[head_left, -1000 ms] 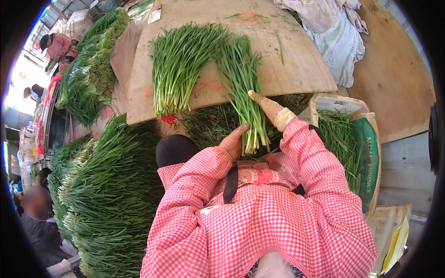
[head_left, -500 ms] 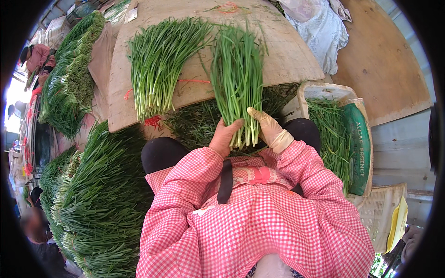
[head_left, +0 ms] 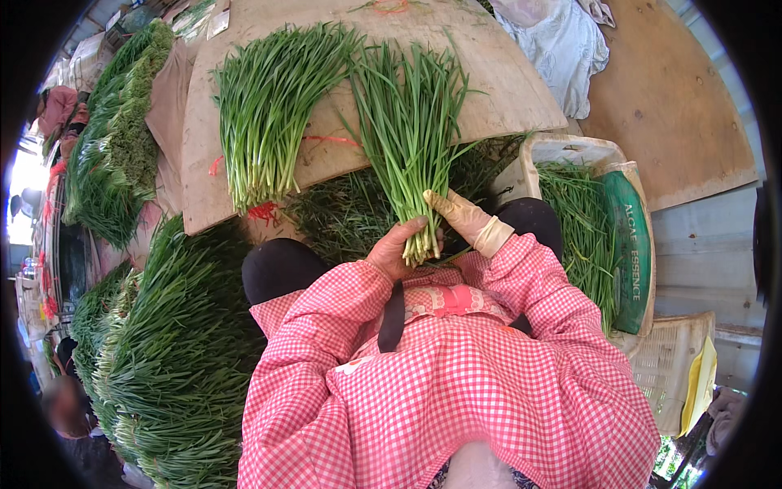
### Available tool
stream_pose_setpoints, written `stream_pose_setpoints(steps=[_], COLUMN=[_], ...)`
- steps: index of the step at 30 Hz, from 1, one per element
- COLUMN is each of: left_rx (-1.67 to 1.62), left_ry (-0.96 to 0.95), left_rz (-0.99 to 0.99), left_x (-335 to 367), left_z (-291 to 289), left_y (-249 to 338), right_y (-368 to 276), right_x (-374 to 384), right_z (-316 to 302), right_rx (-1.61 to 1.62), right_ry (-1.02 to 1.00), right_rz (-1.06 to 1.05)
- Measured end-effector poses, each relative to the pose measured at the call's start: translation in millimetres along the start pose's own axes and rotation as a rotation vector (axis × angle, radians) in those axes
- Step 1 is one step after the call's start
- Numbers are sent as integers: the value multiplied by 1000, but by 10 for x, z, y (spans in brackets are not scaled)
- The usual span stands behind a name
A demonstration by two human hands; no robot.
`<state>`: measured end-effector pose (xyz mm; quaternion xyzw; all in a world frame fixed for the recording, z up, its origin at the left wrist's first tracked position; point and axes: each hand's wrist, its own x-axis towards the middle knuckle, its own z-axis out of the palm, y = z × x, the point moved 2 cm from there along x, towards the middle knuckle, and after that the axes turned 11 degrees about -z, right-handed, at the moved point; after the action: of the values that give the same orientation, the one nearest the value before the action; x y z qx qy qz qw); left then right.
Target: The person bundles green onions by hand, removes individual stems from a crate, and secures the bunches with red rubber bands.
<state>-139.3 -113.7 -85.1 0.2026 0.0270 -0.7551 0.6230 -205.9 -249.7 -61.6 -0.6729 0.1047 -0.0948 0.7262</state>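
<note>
A loose bunch of garlic chives point(head_left: 410, 147) is between my hands, its leafy tops fanned out over the board's near edge and its pale stem ends toward me. My bare left hand point(head_left: 397, 247) is closed round the stems near their cut ends. My right hand point(head_left: 458, 217), in a pale glove, grips the bunch from the right, thumb across the front; its other fingers are mostly hidden. To the left, a second bunch of chives point(head_left: 273, 114) lies on the wooden board point(head_left: 334, 155), across a red tie point(head_left: 330, 138).
Large heaps of chives point(head_left: 183, 350) stand at my left, with another long pile point(head_left: 122, 138) farther back. A pale crate point(head_left: 533, 155) of chives is at right, a green sack inside. Loose leaves point(head_left: 342, 213) lie below the board. Other people are at the far left.
The stem ends have been drawn into a tighter cluster in my left hand, and the leafy tops spread wider. My right hand has shifted slightly left along with the bunch.
</note>
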Motion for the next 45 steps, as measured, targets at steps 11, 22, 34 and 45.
stream_pose_setpoints(steps=[11, 22, 34, 45], left_rx=[550, -22, 518, 364], left_ry=[376, 96, 345, 204], left_rz=[261, -84, 225, 140], left_x=[68, 91, 71, 53], left_z=[183, -52, 131, 160], left_y=[112, 39, 91, 70], right_y=[56, 363, -149, -271], right_x=[0, -67, 389, 643], right_z=[210, 190, -416, -2477], right_rx=[-78, 288, -323, -619], right_ry=[175, 259, 567, 867], right_rz=[-98, 102, -138, -69])
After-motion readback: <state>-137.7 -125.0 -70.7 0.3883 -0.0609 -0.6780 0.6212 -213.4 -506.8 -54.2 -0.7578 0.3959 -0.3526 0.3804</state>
